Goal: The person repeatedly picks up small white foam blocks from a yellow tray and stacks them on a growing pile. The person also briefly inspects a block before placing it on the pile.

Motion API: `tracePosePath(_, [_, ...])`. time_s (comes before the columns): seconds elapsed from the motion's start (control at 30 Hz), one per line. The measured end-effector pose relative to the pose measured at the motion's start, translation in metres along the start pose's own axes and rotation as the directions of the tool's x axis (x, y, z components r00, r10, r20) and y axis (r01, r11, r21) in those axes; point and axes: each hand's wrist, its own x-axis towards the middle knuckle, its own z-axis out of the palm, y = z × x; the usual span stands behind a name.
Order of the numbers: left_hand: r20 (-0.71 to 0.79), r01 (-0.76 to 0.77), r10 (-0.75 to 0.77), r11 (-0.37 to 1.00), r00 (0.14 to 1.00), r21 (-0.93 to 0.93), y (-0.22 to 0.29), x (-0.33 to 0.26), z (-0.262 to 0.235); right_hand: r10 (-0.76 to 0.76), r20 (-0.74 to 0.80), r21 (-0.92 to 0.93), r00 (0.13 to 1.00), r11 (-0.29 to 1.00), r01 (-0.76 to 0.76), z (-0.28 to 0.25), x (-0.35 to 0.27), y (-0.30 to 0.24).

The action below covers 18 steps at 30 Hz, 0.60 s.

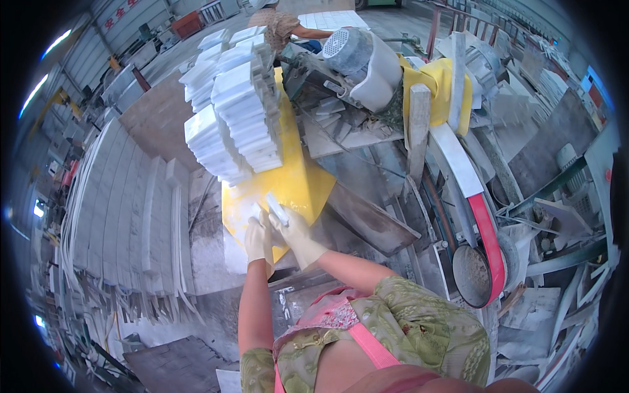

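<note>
Through my head camera, I see two gloved hands working just off the centre of my view, toward eight o'clock. My right hand [293, 229] is closed narrow on a small white stone strip [276, 208], which juts up toward eleven o'clock above the yellow sheet [309, 185]. My left hand [259, 237] sits just beside it at nine o'clock, fingers drawn in; there is something pale at its fingertips, but I cannot tell whether it grips it. From the hands, tall stacks of white stone tiles [237, 105] stand at eleven o'clock, with yellow showing along their near side. A co-worker [278, 29] is farther off at twelve, and a grey ribbed motor [347, 51] sits at one. At three o'clock a red-and-white belt [483, 242] loops around a wheel [472, 275]; long pale slabs [118, 213] lie in rows at nine.
</note>
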Motion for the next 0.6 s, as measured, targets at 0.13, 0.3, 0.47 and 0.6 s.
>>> tracePosePath(0.13, [0.014,-0.027,0.029,0.987,0.999,-0.161,-0.01,0.009,0.004,0.046,0.155,-0.11,0.987,0.993,-0.029,0.001,-0.007,0.003])
tracePosePath(0.3, [0.109,-0.058,0.069,0.993,0.992,-0.101,-0.018,0.024,-0.011,-0.07,0.311,0.443,0.948,0.893,-0.08,-0.002,-0.011,0.006])
tracePosePath(0.47, [-0.039,-0.151,0.16,0.973,0.986,0.175,0.011,0.002,0.001,-0.232,0.512,-0.135,0.827,0.929,0.344,-0.025,-0.004,0.01])
tracePosePath(0.6, [-0.198,0.069,-0.099,0.986,0.975,-0.155,0.049,-0.025,0.011,-0.085,0.506,-0.216,0.858,0.951,0.221,-0.074,0.002,0.023])
